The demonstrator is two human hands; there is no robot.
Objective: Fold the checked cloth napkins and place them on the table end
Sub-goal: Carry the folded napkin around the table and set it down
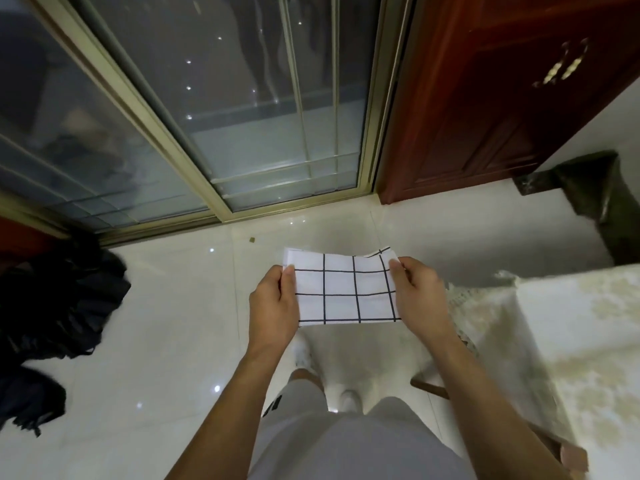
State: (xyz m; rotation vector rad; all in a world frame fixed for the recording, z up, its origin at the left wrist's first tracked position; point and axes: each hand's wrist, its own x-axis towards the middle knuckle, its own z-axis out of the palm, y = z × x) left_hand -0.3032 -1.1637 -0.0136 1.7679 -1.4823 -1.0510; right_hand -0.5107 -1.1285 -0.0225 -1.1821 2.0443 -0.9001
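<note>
just one head cam, looking steeply down past the hands at the floor (173, 323), door (242, 116) up ahead

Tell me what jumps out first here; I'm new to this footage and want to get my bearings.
The eye goes to the white checked napkin with black grid lines, held in mid-air above the pale floor, pinched at its side edges by the left hand and the right hand. Behind it stands a glass sliding door, with a reddish wooden cabinet to the right. A lace-covered table sits at the right edge.
</note>
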